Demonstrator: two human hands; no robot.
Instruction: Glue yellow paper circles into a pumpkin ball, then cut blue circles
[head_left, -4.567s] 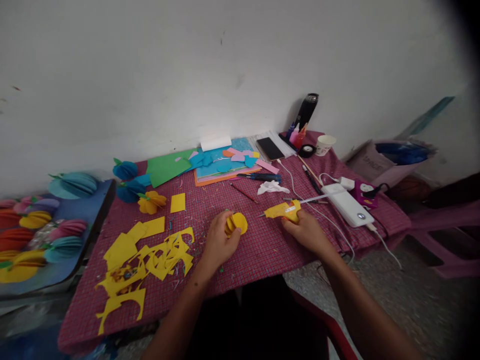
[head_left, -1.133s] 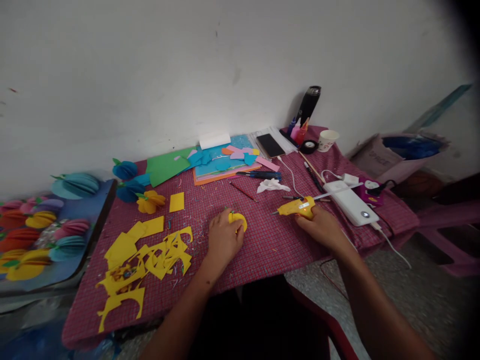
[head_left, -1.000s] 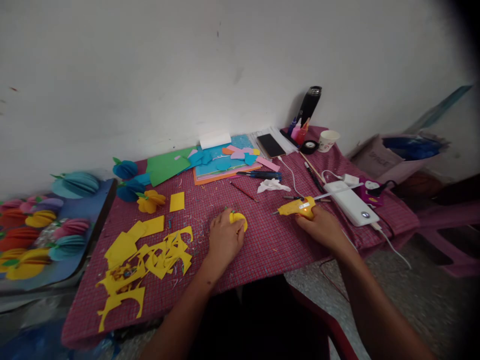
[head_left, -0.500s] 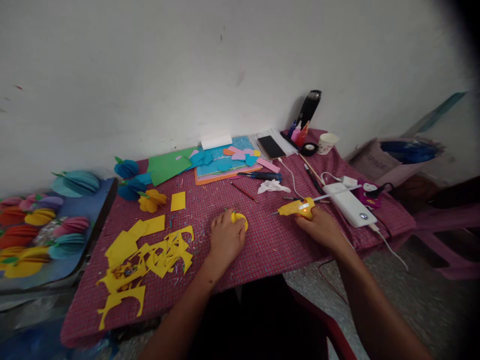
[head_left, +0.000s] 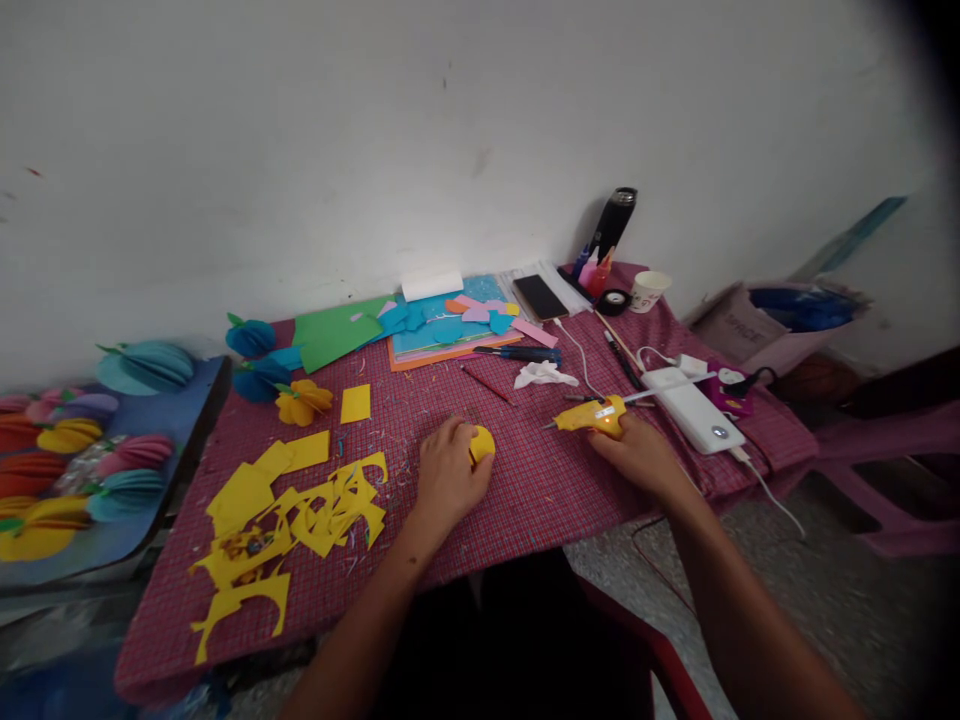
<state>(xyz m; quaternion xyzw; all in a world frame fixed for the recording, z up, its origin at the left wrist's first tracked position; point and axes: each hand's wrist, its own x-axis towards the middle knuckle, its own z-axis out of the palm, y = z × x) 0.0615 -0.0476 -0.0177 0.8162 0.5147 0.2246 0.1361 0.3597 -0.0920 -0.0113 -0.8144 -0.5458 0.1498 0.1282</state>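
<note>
Yellow glue gun (head_left: 592,415) crosswise, nozzle (head_left: 550,426) leftward, right fingers (head_left: 609,446) gripping; left fingers (head_left: 444,436) clasp paper (head_left: 482,442).

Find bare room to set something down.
Red checked tablecloth is nearly bare between the rounded yellow paper piece by the left hand and the yellow plastic glue gun, to the near edge. Snippets litter it toward the cut yellow paper scraps. Crowded: around the stacked coloured paper and white rectangular device.
</note>
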